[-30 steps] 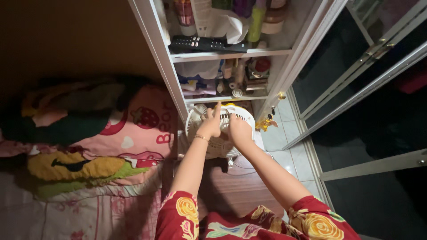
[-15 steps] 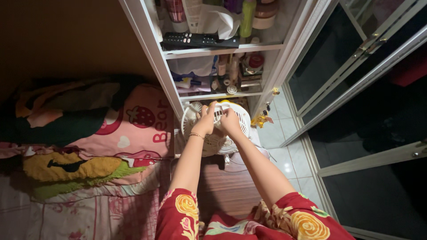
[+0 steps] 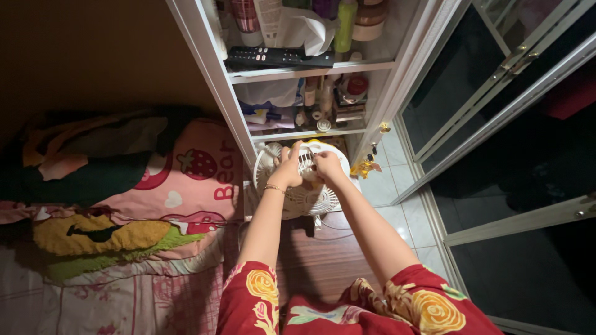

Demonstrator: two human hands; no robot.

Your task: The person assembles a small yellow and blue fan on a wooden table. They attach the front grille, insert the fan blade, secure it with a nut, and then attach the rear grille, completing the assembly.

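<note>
Where wood floor (image 3: 323, 260) meets tiles (image 3: 406, 217)

The room is dim, lit mainly around a white shelf unit (image 3: 211, 74) crowded with bottles and a black remote control (image 3: 273, 58). A bed (image 3: 124, 205) with pink patterned bedding lies along the left. The floor is reddish wood (image 3: 323, 254) meeting pale tiles (image 3: 403, 205). Dark glass doors (image 3: 496, 93) stand on the right.
</note>
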